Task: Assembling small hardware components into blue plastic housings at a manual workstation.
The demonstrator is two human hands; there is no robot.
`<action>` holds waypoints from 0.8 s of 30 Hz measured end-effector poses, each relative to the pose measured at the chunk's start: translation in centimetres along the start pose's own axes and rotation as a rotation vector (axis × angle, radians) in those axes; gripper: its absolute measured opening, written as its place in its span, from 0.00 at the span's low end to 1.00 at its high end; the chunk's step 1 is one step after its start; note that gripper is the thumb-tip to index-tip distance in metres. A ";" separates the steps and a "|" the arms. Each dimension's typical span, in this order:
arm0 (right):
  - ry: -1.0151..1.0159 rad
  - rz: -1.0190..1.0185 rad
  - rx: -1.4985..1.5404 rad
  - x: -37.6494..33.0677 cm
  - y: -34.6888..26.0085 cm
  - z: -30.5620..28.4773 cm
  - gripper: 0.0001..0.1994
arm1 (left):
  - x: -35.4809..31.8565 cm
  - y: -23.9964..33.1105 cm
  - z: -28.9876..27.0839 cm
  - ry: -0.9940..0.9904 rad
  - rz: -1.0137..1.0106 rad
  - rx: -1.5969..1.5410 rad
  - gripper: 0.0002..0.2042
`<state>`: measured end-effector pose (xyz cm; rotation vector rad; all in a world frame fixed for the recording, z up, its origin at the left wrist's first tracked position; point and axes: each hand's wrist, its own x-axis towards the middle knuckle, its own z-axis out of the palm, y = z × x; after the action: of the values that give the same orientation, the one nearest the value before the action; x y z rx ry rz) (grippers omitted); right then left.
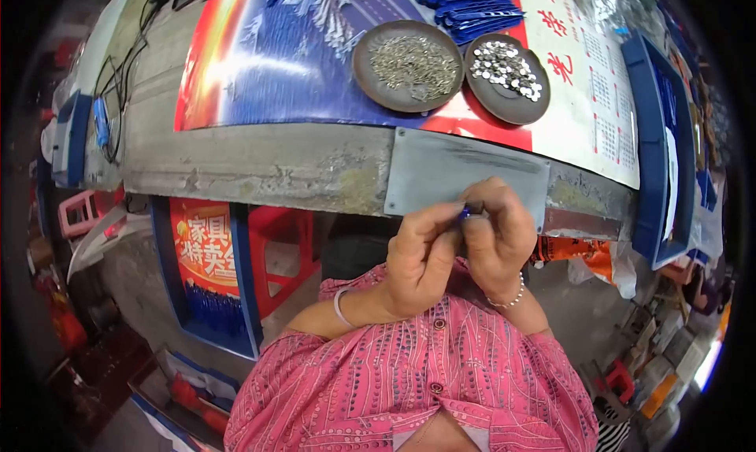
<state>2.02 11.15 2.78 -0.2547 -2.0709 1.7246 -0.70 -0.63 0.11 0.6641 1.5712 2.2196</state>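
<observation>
1 tiny blue piece, fingers of left hand and right hand closed around it near 1 grey plate; probably light, stiff, slippery, so pinch the ends; 2 dishes: larger dish of pins, smaller dish of discs; contents uncountable, tbh

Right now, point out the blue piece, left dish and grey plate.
Blue piece [465,213]: head view, its small exposed part.
Left dish [362,70]: head view, bare left rim.
Grey plate [465,168]: head view, middle of surface.
</observation>
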 end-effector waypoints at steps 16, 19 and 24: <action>0.110 -0.411 -0.292 -0.8 0.3 2.6 0.04 | -0.8 1.0 -1.4 0.022 0.101 0.042 0.13; 0.090 -0.391 -0.458 -1.0 0.3 2.9 0.05 | -1.1 0.3 -1.9 0.035 0.094 0.048 0.13; 0.122 -0.320 -0.557 -1.4 0.3 3.6 0.05 | -0.8 0.1 -1.8 0.114 0.105 0.083 0.11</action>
<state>1.61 7.44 1.72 -0.1728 -2.3092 0.9068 -1.05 -2.51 -0.43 0.6690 1.7298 2.3155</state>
